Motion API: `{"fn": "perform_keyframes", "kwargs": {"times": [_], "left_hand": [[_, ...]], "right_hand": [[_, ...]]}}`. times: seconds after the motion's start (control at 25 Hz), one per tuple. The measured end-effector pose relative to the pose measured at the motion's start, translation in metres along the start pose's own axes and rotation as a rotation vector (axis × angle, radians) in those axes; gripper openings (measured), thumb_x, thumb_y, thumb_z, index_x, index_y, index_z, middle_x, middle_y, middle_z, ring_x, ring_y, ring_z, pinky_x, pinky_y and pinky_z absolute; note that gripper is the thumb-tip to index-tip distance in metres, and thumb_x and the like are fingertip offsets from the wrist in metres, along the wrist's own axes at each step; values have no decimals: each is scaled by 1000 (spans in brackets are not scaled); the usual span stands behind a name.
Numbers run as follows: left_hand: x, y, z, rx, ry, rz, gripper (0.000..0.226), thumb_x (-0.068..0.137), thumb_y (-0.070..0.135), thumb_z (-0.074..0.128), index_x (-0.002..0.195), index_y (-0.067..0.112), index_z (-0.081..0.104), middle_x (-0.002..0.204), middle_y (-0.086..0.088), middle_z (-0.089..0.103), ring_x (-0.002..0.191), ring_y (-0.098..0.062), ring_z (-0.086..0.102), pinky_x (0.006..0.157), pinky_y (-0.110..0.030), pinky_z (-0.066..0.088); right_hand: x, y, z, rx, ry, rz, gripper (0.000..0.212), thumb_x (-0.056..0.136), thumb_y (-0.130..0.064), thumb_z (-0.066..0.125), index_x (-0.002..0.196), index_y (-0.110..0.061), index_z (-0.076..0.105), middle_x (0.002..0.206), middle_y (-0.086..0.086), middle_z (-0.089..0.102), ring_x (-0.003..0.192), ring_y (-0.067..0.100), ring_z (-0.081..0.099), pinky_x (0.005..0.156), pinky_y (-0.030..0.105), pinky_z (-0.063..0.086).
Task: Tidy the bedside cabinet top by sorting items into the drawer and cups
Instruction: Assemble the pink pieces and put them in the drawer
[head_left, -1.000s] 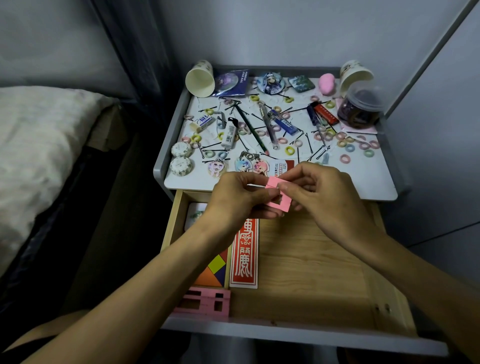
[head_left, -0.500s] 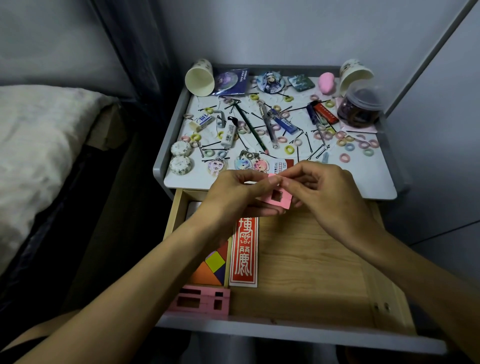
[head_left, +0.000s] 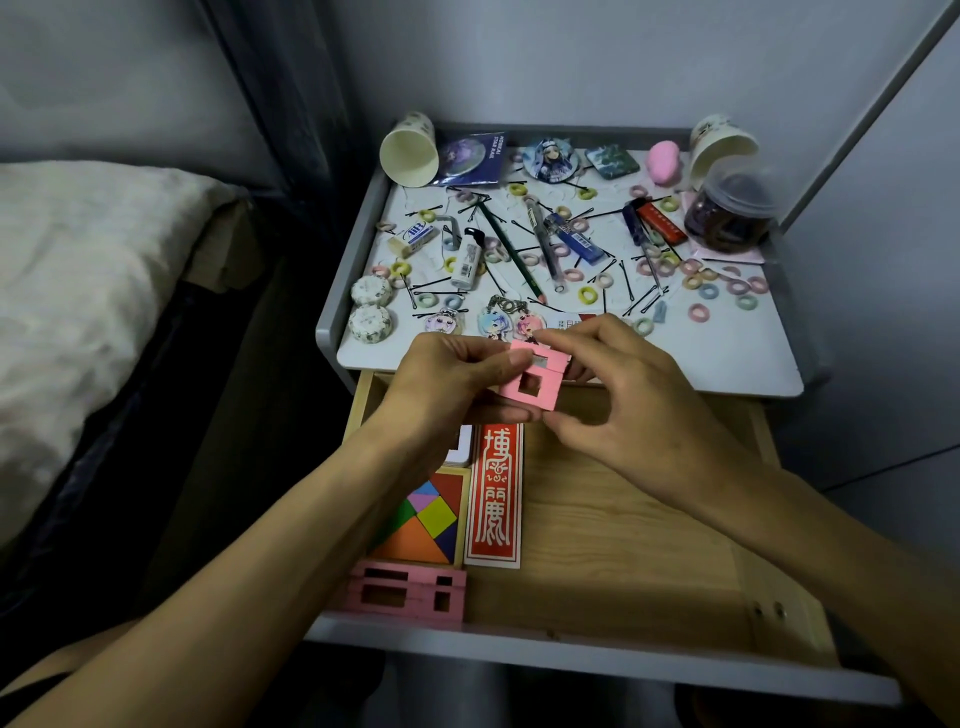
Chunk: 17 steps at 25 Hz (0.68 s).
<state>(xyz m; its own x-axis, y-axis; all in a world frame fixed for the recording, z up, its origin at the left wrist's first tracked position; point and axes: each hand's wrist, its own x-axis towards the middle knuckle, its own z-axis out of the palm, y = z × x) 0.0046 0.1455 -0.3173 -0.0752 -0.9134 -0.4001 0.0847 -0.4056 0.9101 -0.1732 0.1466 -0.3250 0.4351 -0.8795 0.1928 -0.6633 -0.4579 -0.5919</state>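
Observation:
Over the back edge of the open wooden drawer, both my hands hold a small pink piece with a square hole. My left hand grips its left side with thumb on top. My right hand pinches its right edge. The white cabinet top behind is strewn with small hair rings, bobby pins, pens, erasers, badges and keychains. One paper cup lies tipped at the back left, another paper cup at the back right.
In the drawer lie a pink slotted block, a coloured tangram and a red bookmark. A lidded plastic jar stands at the back right. A bed lies to the left, a wall to the right.
The pink piece has turned in my hands, so its square hole now faces me. Both hands stay over the drawer's back edge.

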Motion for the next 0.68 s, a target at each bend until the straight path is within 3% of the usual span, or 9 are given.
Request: {"fn": "perform_keyframes", "kwargs": {"times": [0.16,0.28,0.52,0.68], "left_hand": [[-2,0,-7,39,20,7,13,92,7,60,91,-1,70,73,-13,73,53,-19,69,48,-19,55],[-4,-2,-13,76,34,14,15,92,9,61,95,-3,70,71,-12,73,50,-17,67,45,-18,52],[-6,-10,-28,149,51,18,23,91,18,64,98,-2,71,82,-18,74,67,-29,70,66,-37,51],[-8,-11,-41,221,-24,-20,21,94,15,61,100,-3,70,85,-20,73,61,-25,69,53,-25,57]], "right_hand": [[1,1,4,-51,-9,-52,68,79,-25,78,139,-14,50,125,-3,54,111,10,54,94,29,50],[1,-2,10,-64,25,-80,61,77,-24,79,132,-11,56,123,0,58,111,13,56,93,34,52],[2,-14,27,-88,53,-38,57,79,-24,77,131,-10,58,116,1,60,102,10,56,86,25,51],[5,-19,40,-3,21,32,53,75,-27,79,124,-13,64,105,-4,62,88,8,59,77,21,52]]}}
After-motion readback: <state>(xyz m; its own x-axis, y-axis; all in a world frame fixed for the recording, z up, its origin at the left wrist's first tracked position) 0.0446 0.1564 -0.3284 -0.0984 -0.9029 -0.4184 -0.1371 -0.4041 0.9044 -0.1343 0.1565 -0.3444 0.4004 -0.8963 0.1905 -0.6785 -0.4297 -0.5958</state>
